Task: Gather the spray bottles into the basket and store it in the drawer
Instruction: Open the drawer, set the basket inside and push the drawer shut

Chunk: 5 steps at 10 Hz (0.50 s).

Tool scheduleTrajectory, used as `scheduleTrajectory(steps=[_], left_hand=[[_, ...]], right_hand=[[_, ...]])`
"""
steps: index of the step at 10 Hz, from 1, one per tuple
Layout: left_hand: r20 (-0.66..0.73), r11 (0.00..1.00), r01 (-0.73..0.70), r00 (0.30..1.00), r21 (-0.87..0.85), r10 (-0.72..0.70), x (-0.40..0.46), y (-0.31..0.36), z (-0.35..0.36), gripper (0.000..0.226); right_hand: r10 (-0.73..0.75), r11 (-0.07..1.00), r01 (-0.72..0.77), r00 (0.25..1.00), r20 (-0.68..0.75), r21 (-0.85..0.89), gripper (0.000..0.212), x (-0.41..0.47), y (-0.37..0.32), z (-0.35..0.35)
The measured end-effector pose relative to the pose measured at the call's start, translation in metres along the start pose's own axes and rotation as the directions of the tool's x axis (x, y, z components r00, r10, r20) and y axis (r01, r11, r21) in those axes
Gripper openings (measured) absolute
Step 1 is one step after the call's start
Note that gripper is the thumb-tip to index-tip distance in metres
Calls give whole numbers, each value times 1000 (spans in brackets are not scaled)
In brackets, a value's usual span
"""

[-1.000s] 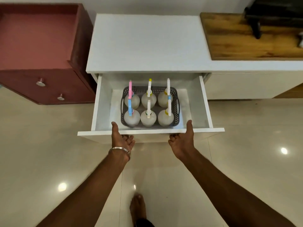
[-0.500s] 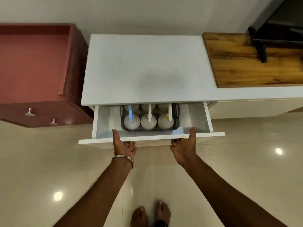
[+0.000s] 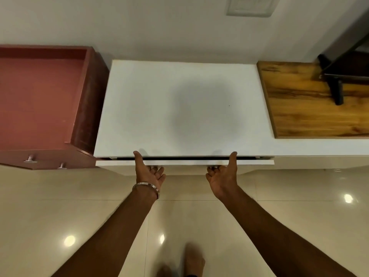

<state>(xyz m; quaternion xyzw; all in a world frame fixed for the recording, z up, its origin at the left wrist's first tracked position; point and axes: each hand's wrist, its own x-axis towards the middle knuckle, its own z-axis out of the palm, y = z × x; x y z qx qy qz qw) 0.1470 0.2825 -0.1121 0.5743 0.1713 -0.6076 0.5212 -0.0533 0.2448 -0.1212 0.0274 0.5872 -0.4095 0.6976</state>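
The white drawer (image 3: 185,162) is pushed almost fully into the white cabinet (image 3: 183,108); only a thin dark gap shows above its front edge. The basket and spray bottles are hidden inside. My left hand (image 3: 148,170) presses on the drawer front left of centre, thumb over the top edge, fingers spread under it. My right hand (image 3: 223,173) presses right of centre in the same way. Neither hand holds anything loose.
A dark red cabinet (image 3: 46,104) with two metal knobs (image 3: 30,159) stands to the left. A wooden top (image 3: 311,104) with a black stand foot (image 3: 337,92) lies to the right. Glossy beige floor tiles (image 3: 60,206) and my feet (image 3: 193,260) are below.
Both hands have pushed the drawer inward; it went from wide open to nearly shut, and the basket with bottles has gone out of sight.
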Motion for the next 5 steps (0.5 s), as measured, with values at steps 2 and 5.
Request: scheduleTrajectory(steps=[2,5], left_hand=[[-29,998,-42,999,39,43,18,19,28,85],[-146,934,99,988,343,-51,7,31,30,90]], right_hand=[[-15,1000,15,1000,-15,20,75,17,-20,23],[44,938,-79,993,-108,-339,84,13,-23,28]])
